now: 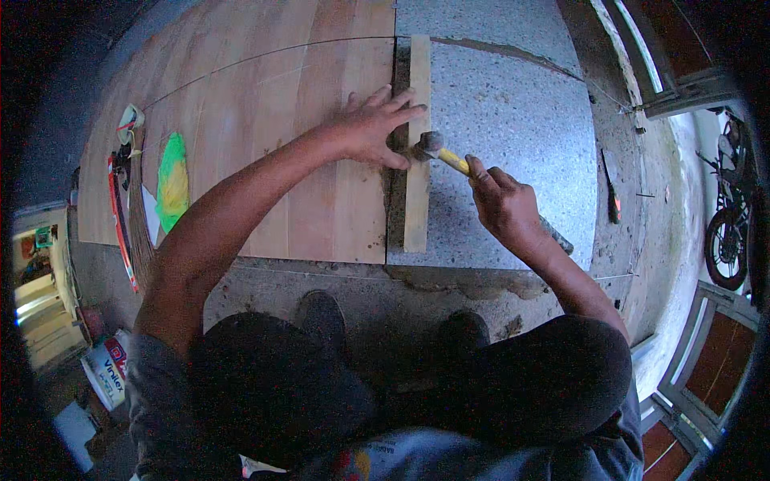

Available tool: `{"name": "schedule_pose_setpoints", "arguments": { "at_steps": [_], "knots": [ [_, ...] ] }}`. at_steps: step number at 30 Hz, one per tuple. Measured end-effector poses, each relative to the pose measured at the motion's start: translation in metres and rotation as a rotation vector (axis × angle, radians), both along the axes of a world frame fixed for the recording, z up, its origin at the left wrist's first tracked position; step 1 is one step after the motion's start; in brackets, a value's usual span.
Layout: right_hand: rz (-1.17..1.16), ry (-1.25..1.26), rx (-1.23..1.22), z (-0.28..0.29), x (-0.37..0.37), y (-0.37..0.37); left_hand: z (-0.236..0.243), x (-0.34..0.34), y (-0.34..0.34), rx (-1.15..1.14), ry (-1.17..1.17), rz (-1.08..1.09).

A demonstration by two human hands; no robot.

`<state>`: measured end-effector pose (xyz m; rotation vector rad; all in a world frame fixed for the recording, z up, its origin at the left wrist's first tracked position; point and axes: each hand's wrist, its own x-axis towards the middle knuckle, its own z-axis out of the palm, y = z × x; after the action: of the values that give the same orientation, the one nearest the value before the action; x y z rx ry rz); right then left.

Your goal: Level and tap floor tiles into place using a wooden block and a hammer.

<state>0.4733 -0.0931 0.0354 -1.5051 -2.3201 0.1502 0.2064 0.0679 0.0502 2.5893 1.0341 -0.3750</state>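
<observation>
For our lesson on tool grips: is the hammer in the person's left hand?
No, the right hand grips the yellow-handled hammer, while the left hand is spread open at the pale wooden strip.

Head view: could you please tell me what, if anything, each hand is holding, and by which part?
The right hand holds the hammer by its handle; the left hand, spread, touches the wooden strip without gripping it.

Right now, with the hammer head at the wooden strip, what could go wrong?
A stray blow from the hammer might catch the left hand, whose fingers are spread close to its head. A blow missing the wooden strip could chip the speckled tile, along whose edge the strip lies.
</observation>
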Motion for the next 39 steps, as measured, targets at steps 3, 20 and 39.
{"name": "schedule_pose_setpoints", "arguments": {
  "at_steps": [3,20,39],
  "knots": [
    [-0.008,0.001,-0.011,-0.003,-0.002,-0.003,-0.001,-0.002,-0.023,0.009,-0.12,0.035],
    [0.011,-0.079,0.159,-0.01,-0.009,-0.009,0.003,-0.002,-0.05,-0.057,-0.15,0.076],
    [-0.066,0.092,0.116,0.013,-0.02,-0.019,-0.007,-0.004,-0.047,-0.032,-0.115,0.035]
  ]
}}
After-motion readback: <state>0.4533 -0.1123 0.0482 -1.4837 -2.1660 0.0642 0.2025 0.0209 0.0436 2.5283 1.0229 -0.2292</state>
